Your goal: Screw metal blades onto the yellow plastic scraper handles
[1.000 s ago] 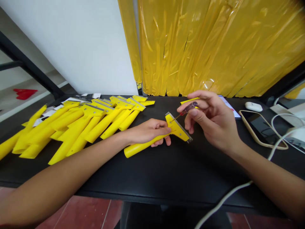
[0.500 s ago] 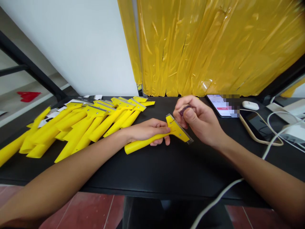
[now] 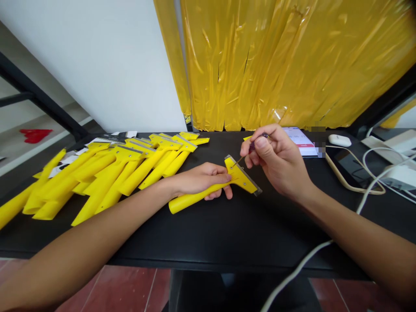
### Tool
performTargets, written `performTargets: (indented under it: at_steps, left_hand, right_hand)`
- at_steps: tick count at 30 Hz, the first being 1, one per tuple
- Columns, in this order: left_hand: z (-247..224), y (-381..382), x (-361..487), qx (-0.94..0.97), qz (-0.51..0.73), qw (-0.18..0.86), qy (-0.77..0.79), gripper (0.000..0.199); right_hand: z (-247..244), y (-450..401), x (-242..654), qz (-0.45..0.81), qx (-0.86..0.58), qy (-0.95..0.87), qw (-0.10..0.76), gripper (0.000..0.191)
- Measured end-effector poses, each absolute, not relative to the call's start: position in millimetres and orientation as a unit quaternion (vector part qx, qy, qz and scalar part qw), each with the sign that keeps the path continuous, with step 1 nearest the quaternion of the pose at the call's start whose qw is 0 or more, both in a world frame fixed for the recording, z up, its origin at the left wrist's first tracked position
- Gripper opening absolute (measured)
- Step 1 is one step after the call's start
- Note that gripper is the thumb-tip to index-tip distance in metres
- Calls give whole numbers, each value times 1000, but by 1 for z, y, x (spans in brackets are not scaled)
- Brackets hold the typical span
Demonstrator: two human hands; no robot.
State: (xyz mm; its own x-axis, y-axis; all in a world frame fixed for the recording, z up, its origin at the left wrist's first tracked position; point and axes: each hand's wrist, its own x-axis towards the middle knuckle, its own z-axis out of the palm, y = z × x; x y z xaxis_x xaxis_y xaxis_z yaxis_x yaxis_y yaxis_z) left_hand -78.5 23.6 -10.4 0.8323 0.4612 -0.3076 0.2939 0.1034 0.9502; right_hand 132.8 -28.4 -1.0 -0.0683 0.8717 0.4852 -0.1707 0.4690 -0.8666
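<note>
My left hand [image 3: 212, 178] is closed round the neck of a yellow scraper [image 3: 191, 198], whose handle points left and whose wide head faces right. A metal blade strip runs along the head's edge, and two small screws show on its face. Between the thumb and fingers of my right hand [image 3: 276, 156] is the dark purple handle of a screwdriver [image 3: 240, 159]. Its thin shaft slants down to the left, with the tip at the scraper's upper screw. Most of the screwdriver's handle is covered by my fingers.
Several similar yellow scrapers [image 3: 110, 175] lie heaped on the black table [image 3: 208, 240] at left. To the right are a lit phone [image 3: 300, 141], a white earbud case [image 3: 339, 140], a dark device with a tan rim [image 3: 352, 167] and a white cable [image 3: 302, 264].
My right hand has shifted slightly right and up, turning so the screwdriver's shaft shows more. The scraper stays in my left hand, almost unmoved. The whole view has shifted a little.
</note>
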Motion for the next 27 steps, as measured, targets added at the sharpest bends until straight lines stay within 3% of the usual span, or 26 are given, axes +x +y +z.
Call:
performTargets:
  at_steps: [5,12,15,19,23,27]
  left_hand:
    - [-11,26,-80,678,47,683,268,35]
    - [-13,27,-80,680,50,682,265,33]
    - [-14,28,-80,681,52,682,262,34]
    - [-15,29,-80,683,52,681,258,36]
    - [-14,28,-80,689,49,679,250,37]
    - [-13,28,-80,690,53,676,252,39]
  right_hand:
    - [1,-31,139,441,-282,-645,557,22]
    - [-2,-34,136,413,-278,-632,595,13]
    - [-1,-34,137,403,-296,-651,571,20]
    - [2,-36,138,441,-296,-635,561,25]
    - [5,-37,138,479,-281,-602,574,13]
    - [4,-38,135,489,-271,-583,589,20]
